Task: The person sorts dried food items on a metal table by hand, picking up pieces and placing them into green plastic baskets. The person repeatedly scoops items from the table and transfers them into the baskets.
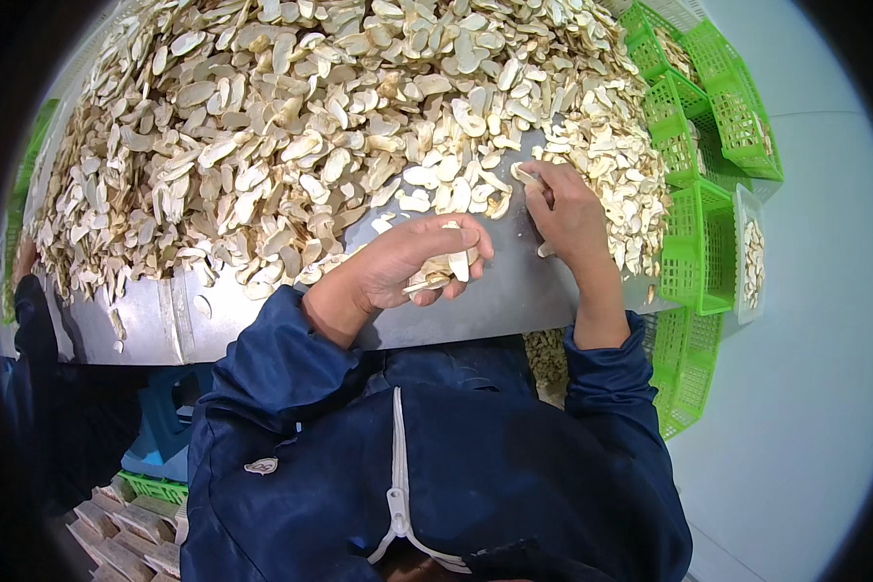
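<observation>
Several pale dried slices (457, 263), perhaps mushroom or root, rest in my left hand (422, 254), with the thumb laid over them. My right hand (569, 211) pinches one slice (525, 174) between thumb and fingertips, just above the metal table. Between the hands and the big heap lies a loose scatter of slices (458, 185). The big heap (262, 138) of larger slices spreads across the far and left side. A pile of smaller slices (626, 196) lies to the right of my right hand.
The metal table's (436, 324) front edge runs close to my body. Green plastic crates (698, 247) line its right side, beside a white tray (751, 254) of slices. At far left another person's dark sleeve (33, 320) reaches the table. A blue stool (164, 415) stands below.
</observation>
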Demonstrator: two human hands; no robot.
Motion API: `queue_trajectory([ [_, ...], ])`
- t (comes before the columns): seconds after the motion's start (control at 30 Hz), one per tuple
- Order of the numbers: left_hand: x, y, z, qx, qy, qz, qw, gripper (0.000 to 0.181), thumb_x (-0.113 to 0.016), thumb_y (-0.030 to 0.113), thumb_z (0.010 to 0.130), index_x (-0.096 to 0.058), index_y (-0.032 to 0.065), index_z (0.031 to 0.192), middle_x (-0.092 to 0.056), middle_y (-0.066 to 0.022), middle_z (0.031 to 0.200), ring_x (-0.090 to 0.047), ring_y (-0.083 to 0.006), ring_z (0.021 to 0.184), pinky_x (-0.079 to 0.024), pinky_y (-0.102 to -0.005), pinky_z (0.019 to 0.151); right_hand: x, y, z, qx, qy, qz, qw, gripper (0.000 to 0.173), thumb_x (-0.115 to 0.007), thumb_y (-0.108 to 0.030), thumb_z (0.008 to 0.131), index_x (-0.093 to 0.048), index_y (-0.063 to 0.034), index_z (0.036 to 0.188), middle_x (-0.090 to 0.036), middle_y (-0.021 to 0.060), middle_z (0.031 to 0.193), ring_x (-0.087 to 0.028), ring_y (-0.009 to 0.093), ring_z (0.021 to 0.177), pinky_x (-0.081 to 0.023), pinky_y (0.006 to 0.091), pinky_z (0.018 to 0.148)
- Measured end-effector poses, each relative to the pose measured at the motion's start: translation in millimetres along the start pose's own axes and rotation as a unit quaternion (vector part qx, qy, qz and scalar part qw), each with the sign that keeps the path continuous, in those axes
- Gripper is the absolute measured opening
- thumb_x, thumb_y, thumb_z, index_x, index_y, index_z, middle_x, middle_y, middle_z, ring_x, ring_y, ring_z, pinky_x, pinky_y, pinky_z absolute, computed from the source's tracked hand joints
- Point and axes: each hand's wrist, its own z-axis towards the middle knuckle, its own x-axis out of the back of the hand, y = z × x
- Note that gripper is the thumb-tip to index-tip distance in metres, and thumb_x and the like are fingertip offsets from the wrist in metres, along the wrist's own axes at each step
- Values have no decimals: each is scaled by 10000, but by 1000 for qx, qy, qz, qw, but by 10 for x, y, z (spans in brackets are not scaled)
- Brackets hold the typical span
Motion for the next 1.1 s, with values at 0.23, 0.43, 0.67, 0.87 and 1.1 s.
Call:
queue_trajectory([
  [0.23,1,-9,-4,3,4,10,1000,268,-561,301,1021,-615,41,1053,-620,-68,866,-586,-97,569,-397,-167,338,-47,-106,31,17,12,-61,998,157,-642,-175,922,-705,-96,1042,-693,110,907,-676,288,766,-549,371,708],
  [0.43,-16,-4,-16,8,-1,20,1000,274,-564,320,1016,-619,55,1056,-624,-55,873,-593,-91,588,-386,-170,354,-16,-143,21,-3,6,-41,999,162,-615,-150,927,-708,-92,1047,-687,137,964,-678,333,872,-549,390,776],
  [0.67,-2,-2,-7,7,-3,11,1000,276,-564,320,1017,-618,52,1058,-624,-55,874,-595,-93,590,-385,-167,352,28,-75,22,-187,-47,280,940,206,-587,-141,991,-664,-49,1158,-696,62,1064,-664,125,881,-538,275,775],
  [0.87,14,-25,3,2,-1,5,1000,272,-553,304,1025,-611,41,1061,-622,-71,881,-591,-99,580,-392,-164,340,68,-181,21,-212,-42,414,884,280,-584,-132,1010,-626,-5,1257,-712,83,1058,-664,116,886,-532,250,814],
  [1.1,24,-21,27,-20,5,-28,999,345,-507,343,1049,-601,12,1085,-622,-91,878,-592,-112,577,-401,-167,333,111,-197,5,-229,-43,429,873,278,-581,-149,1020,-629,-6,1254,-722,88,1074,-675,118,906,-541,250,825],
])
